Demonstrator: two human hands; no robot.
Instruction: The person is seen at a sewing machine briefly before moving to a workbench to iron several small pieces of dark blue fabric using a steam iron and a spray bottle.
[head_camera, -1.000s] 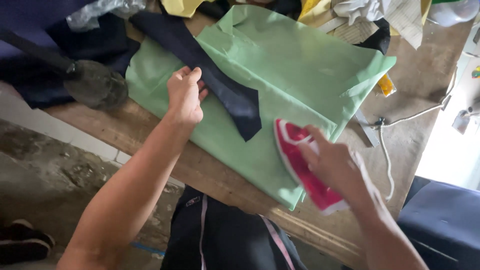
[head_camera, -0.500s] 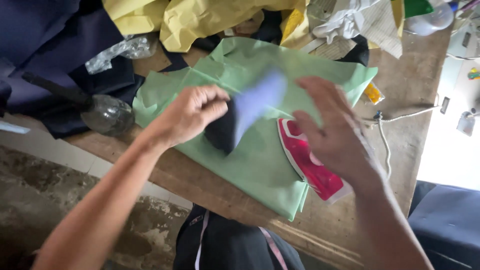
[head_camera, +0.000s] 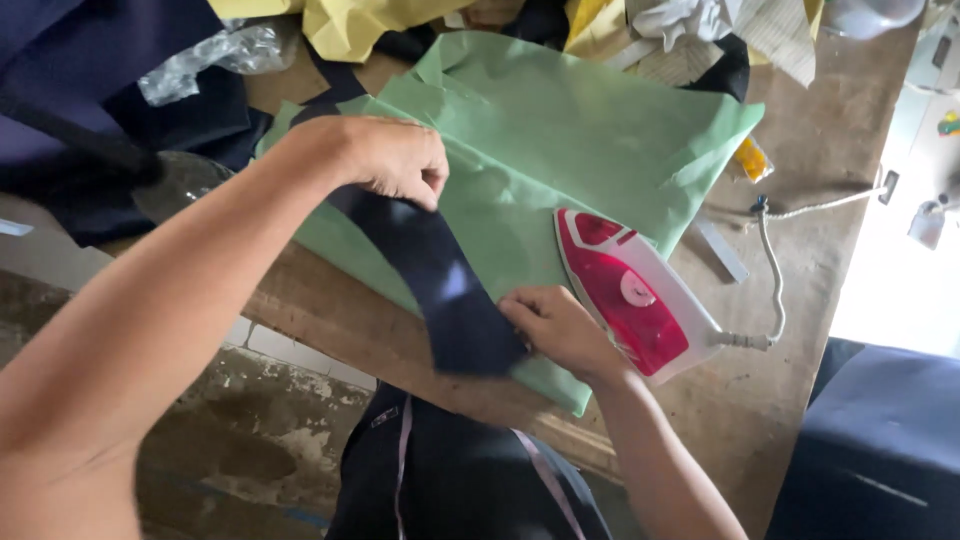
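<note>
A person's left hand (head_camera: 385, 160) pinches the far end of a dark navy fabric strip (head_camera: 440, 285), fingers curled closed on it. The right hand (head_camera: 560, 325) presses its fingers flat on the strip's near end. Between the two sets of fingers the strip lies stretched across a light green cloth (head_camera: 560, 130) spread on a worn wooden tabletop (head_camera: 830, 250). Just beyond the right fingers rests a red and white iron (head_camera: 630, 290), its white cord (head_camera: 775, 260) trailing away. Yellow fabric (head_camera: 350, 25) lies farther past the left fingers.
</note>
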